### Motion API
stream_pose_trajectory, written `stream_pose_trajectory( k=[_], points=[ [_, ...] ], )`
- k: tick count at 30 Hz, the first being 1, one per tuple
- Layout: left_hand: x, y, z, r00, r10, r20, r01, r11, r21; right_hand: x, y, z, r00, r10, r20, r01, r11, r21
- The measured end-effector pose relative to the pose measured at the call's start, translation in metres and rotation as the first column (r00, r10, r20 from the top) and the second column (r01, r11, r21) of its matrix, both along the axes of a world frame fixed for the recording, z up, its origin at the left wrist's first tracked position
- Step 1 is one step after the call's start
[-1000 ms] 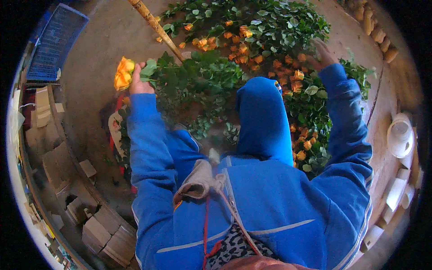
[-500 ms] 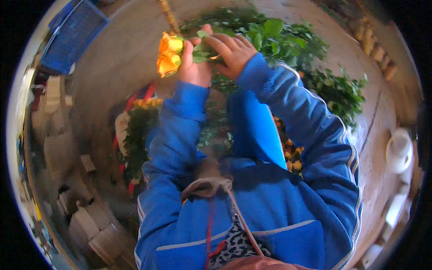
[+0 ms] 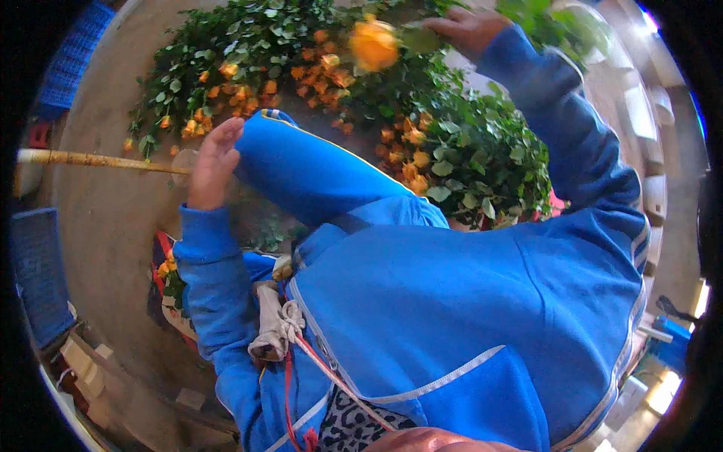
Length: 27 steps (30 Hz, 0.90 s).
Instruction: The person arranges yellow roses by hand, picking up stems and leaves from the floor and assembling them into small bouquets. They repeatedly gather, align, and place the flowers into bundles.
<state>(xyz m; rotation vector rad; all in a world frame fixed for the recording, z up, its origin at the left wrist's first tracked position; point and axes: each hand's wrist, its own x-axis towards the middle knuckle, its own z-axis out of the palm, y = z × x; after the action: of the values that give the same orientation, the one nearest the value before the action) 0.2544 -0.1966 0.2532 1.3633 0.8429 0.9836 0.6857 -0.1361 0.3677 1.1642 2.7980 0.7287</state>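
Observation:
My right hand (image 3: 467,30) is closed on the stem of an orange rose (image 3: 374,44) at the top, its bloom and leaves blurred, above heaped roses with green foliage (image 3: 477,153). My left hand (image 3: 216,162) holds nothing, its fingers loosely curved and slightly apart, beside my bent blue-clad knee (image 3: 267,143). More orange roses (image 3: 234,96) lie in piles on the floor beyond the knee.
A bamboo pole (image 3: 98,162) lies across the left side. Blue crates (image 3: 41,275) stand along the left rim, cardboard (image 3: 83,358) at lower left. A red-edged bundle with roses (image 3: 169,267) is left of my left arm. Pale objects (image 3: 655,188) line the right rim.
The view has swung round. The rose that was in my left hand is now in my right, carried up and right. My left hand has let go and moved down and left.

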Motion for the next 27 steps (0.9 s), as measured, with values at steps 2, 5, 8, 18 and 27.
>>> stream_pose_trajectory(
  k=[2, 5, 8, 18, 27],
  points=[
    [-0.004, 0.001, 0.004, 1.000, -0.029, -0.001, 0.029, 1.000, -0.008, 0.044, -0.032, -0.038, 0.968, -0.250, 0.029, 0.251, 0.965, -0.077],
    [-0.019, -0.009, 0.011, 0.999, -0.031, -0.039, 0.032, 0.999, 0.013, 0.077, -0.081, -0.128, 0.841, -0.524, 0.130, 0.528, 0.749, -0.401],
    [-0.064, -0.039, 0.018, 0.998, 0.062, -0.011, -0.061, 0.997, 0.050, 0.096, -0.147, -0.196, 0.734, -0.597, 0.325, 0.625, 0.406, -0.667],
    [-0.307, -0.267, -0.049, 0.200, 0.869, -0.452, -0.966, 0.252, 0.057, -0.034, -0.048, -0.155, 0.761, -0.497, -0.417, 0.060, 0.694, -0.717],
    [-0.340, -0.280, -0.210, -0.223, 0.295, -0.929, -0.852, 0.404, 0.333, -0.272, 0.012, -0.140, 0.908, -0.035, -0.418, -0.182, 0.866, -0.466]
  ],
)
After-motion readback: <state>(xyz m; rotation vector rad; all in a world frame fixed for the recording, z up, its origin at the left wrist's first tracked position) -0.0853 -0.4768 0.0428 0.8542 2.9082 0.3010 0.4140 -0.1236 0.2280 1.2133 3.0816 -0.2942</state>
